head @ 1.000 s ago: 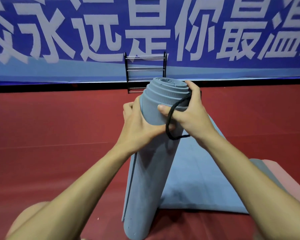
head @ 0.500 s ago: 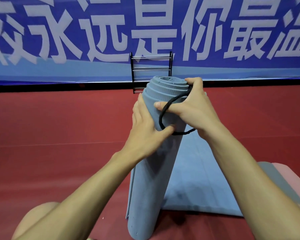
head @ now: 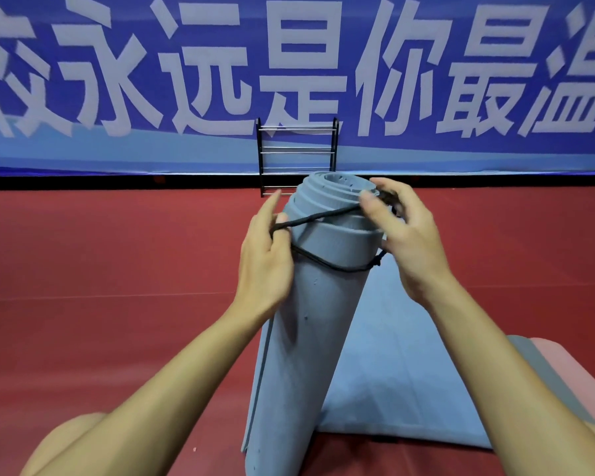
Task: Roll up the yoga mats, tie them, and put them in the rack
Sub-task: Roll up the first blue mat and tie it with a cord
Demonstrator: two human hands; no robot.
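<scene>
My left hand [head: 268, 255] hooks and my right hand [head: 402, 235] pinches the cord [head: 337, 268], fingers clamped on it, atop the upright rolled mat [head: 316, 321] on the floor [head: 117, 269]. I should stretch it evenly and slide it down.

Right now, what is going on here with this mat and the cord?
A person is tying a rolled blue-grey mat, which stands on end on the red floor. The left hand hooks a black cord at the roll's left side. The right hand pinches the cord at the top rim, so the loop stretches around the upper end. A flat blue mat lies behind the roll. The rack stands at the far wall.
</scene>
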